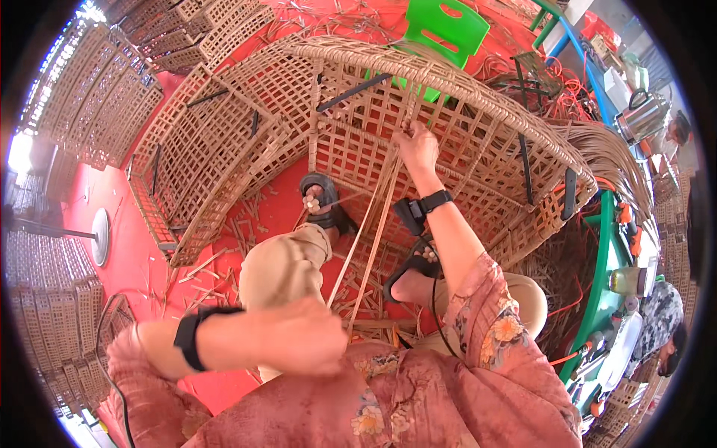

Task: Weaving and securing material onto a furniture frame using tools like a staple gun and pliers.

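A large woven rattan panel [358, 153] with a thick wrapped rim leans in front of me, above my feet. My right hand [418, 153] is closed at its middle upright, pinching the strips against the weave. Long pale rattan strips [371, 231] run from there, pulled taut, down toward my lap. Their lower ends meet my left hand [306, 336], a slightly blurred fist in front of my body. The fingers of that hand are partly hidden. Dark straps [526, 168] are fixed across the panel in several places.
Another woven section [216, 142] adjoins at the left. A green plastic chair [448, 33] stands behind the panel. Woven pieces [93, 93] are stacked at the far left. Cut strips [213, 272] litter the red floor. On the right are a green table [606, 261] and a metal kettle [644, 116].
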The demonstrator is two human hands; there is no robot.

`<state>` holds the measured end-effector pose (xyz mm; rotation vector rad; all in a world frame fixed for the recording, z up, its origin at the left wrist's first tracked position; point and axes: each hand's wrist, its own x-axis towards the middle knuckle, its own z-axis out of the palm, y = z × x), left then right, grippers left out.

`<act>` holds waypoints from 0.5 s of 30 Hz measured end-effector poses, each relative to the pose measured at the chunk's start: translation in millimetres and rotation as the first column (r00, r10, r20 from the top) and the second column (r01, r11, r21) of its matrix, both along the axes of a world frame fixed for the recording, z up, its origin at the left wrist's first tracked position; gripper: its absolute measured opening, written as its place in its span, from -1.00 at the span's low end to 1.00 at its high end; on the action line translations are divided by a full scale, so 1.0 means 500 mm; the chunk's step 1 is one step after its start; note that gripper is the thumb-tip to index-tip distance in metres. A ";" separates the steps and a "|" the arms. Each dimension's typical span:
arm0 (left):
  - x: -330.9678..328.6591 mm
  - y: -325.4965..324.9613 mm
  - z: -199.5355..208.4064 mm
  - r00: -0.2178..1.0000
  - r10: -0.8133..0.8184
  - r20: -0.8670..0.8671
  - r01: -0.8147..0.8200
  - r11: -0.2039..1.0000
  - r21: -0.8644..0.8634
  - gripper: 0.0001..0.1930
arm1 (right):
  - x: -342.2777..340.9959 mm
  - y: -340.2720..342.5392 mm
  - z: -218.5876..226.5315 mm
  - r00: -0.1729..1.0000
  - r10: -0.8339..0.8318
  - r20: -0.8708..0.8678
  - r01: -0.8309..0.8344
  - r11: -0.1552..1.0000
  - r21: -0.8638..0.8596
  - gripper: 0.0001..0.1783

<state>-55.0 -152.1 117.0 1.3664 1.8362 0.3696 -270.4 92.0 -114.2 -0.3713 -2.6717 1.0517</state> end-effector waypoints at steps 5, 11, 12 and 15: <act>0.079 -0.047 0.081 0.942 0.001 0.336 -0.036 0.995 0.097 -0.70 | 0.000 0.017 -0.008 1.000 0.018 -0.022 -0.018 1.000 0.024 -0.51; 0.157 -0.252 0.212 0.730 -0.384 0.565 -0.310 0.551 0.775 -0.74 | -0.007 0.010 -0.010 0.990 0.136 0.026 -0.128 0.971 -0.202 -0.48; 0.139 -0.278 0.188 0.787 -0.067 0.613 -0.558 0.346 0.754 -0.76 | -0.003 0.053 -0.011 0.992 0.120 0.040 -0.109 0.971 -0.213 -0.43; 0.078 -0.396 0.207 0.417 0.886 0.204 -0.841 0.291 0.456 -0.75 | -0.025 0.065 -0.064 0.992 0.117 -0.039 -0.123 0.959 -0.256 -0.56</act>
